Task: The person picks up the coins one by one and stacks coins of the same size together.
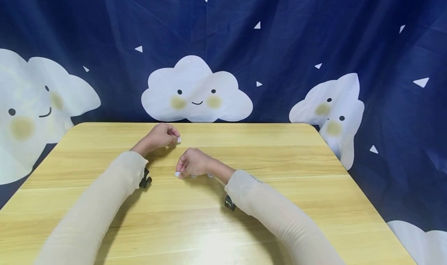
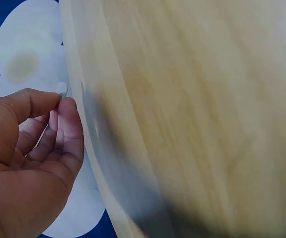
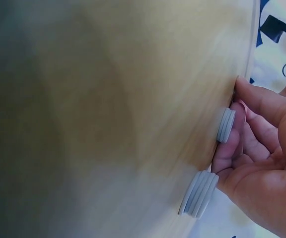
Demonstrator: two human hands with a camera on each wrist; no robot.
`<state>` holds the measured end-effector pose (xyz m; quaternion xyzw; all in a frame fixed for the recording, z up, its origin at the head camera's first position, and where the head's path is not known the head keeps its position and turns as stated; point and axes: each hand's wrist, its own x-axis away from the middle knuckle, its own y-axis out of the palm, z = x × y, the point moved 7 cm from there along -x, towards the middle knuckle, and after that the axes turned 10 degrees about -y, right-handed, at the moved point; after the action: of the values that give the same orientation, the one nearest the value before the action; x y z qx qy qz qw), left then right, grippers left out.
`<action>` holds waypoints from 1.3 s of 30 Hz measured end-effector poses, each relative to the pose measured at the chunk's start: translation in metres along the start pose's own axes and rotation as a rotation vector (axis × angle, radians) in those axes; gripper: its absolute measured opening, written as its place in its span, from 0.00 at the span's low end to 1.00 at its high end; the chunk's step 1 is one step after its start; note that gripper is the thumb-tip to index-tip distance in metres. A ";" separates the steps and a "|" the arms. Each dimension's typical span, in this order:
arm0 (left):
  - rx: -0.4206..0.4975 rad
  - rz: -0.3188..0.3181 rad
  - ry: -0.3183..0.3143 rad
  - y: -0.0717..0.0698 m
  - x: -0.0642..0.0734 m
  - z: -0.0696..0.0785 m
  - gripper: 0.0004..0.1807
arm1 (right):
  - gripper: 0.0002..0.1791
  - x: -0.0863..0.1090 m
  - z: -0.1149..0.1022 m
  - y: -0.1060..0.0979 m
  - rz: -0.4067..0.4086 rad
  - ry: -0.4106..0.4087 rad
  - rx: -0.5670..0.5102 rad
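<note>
Near the table's far edge, my left hand point(image 1: 162, 136) pinches a small white disc point(image 1: 179, 140) between thumb and index finger; in the left wrist view the disc point(image 2: 61, 89) stands up edgewise at the fingertips. Nearer to me and slightly right, my right hand point(image 1: 195, 163) has its thumb and index finger together at another white disc point(image 1: 177, 174), low over the table. The right wrist view hides that disc. It shows two short stacks of white discs beside and below the right hand: a smaller stack point(image 3: 226, 125) by the curled fingers and a taller stack point(image 3: 199, 194) near the palm's heel.
Both hands work over a light wooden table point(image 1: 279, 160). Behind it hangs a dark blue curtain point(image 1: 279, 44) with white clouds and triangles. Each wrist carries a black camera mount, such as the left mount point(image 1: 145, 179). Pale sleeves cover both forearms.
</note>
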<state>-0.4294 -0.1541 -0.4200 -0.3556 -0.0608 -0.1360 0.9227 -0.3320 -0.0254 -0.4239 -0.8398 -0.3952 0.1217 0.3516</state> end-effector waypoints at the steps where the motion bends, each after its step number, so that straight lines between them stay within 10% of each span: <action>1: 0.003 -0.001 0.001 -0.001 0.002 0.001 0.09 | 0.05 0.000 0.000 0.000 -0.001 0.003 0.002; 19: -0.117 0.029 0.110 -0.007 0.043 0.012 0.07 | 0.04 0.002 -0.005 -0.001 0.019 -0.003 -0.026; 39: -0.052 -0.054 0.081 0.011 0.083 -0.006 0.07 | 0.06 0.002 -0.003 -0.001 0.005 0.005 -0.017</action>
<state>-0.3468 -0.1673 -0.4137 -0.3719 -0.0292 -0.1766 0.9109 -0.3298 -0.0251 -0.4213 -0.8442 -0.3933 0.1172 0.3449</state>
